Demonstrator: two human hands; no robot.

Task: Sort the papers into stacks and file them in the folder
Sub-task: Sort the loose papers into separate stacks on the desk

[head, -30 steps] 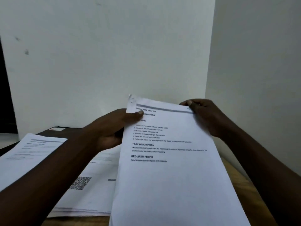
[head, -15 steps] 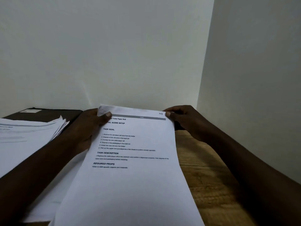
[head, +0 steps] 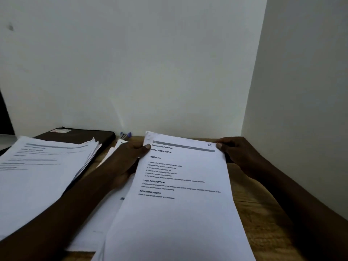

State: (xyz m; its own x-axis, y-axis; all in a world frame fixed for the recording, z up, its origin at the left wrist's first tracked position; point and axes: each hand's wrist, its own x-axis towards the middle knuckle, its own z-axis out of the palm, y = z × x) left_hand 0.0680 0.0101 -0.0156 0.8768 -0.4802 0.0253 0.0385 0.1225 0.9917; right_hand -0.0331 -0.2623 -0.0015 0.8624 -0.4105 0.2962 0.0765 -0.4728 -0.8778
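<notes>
Two hands hold one set of papers (head: 180, 194) above the wooden table (head: 259, 208), to the right of the folder (head: 90, 135) and nearer the person. The left hand (head: 130, 159) pinches the top left corner, thumb on the printed face; the right hand (head: 239, 155) pinches the top right corner likewise. Whether this is one sheet or several cannot be told, though layered edges show at its lower left. The folder lies against the wall and appears closed. A fanned stack (head: 41, 172) rests partly on the folder's near side, its edges splayed. Further loose sheets (head: 105, 213) lie on the table right of the folder, beneath the left forearm and the held papers. Two pens (head: 125, 135) lie just right of the folder. Risks, as judged: the grip is at the top corners only, so the unsupported lower portion could sag, fold or shed inner sheets on lowering. The left forearm passes just beside the fanned stack; a sideways sweep could scatter it. Opening the folder without first clearing that stack would tip it. Setting the held papers on the loose sheets would mingle categories.
</notes>
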